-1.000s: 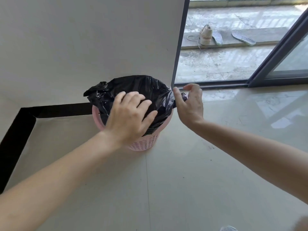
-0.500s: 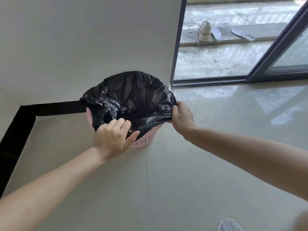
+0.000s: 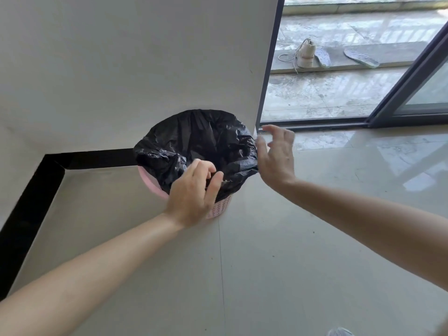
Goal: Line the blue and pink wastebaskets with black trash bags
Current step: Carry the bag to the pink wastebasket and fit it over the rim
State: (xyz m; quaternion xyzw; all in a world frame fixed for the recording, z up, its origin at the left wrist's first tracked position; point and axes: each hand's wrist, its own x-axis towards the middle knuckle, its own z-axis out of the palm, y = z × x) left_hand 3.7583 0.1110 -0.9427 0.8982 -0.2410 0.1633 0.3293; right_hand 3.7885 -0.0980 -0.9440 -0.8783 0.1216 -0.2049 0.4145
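The pink wastebasket (image 3: pixel 219 209) is standing on the pale tiled floor (image 3: pixel 315 263) close against the white wall (image 3: pixel 121 57), and most of it is showing only as a strip of rim at the left and a patch of lattice side at the lower right, since the black trash bag (image 3: pixel 194 139) is draping over its mouth and the left hand (image 3: pixel 194 195) is covering the near edge. That hand is curling its fingers over the bag's near rim, thumb and fingers pinching the plastic; the fingertips are hiding inside the fold. The right hand (image 3: pixel 276 156) is hovering at the bag's right edge with fingers spread and loose; whether it is touching the plastic cannot be told. The basket's inside is too dark to read. Open floor is lying to the right and toward the viewer; a black skirting strip (image 3: pixel 31 202) is bounding the left, and a sliding door frame (image 3: pixel 315 122) is running behind. No blue basket is in view.
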